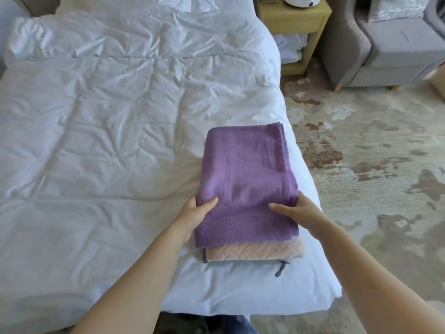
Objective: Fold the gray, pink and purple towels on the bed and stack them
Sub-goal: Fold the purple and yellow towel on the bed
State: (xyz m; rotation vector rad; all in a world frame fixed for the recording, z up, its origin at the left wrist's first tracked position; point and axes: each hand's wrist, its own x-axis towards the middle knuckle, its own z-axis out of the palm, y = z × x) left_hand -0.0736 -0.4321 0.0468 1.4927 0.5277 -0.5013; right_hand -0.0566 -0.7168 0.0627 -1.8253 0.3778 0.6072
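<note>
Both hands, left hand (196, 214) and right hand (297, 210), are gripping the purple towel (243, 174) by its sides, probably squaring it atop the pink towel (255, 253) and gray towel (283, 263) near the bed (96, 141) edge.

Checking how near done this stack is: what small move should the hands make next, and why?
Probably slide the purple towel slightly toward the person, then let go. The left hand and right hand hold its near sides, thumbs on top. It lies on the pink towel and gray towel, but their near edges stick out from under it.
</note>
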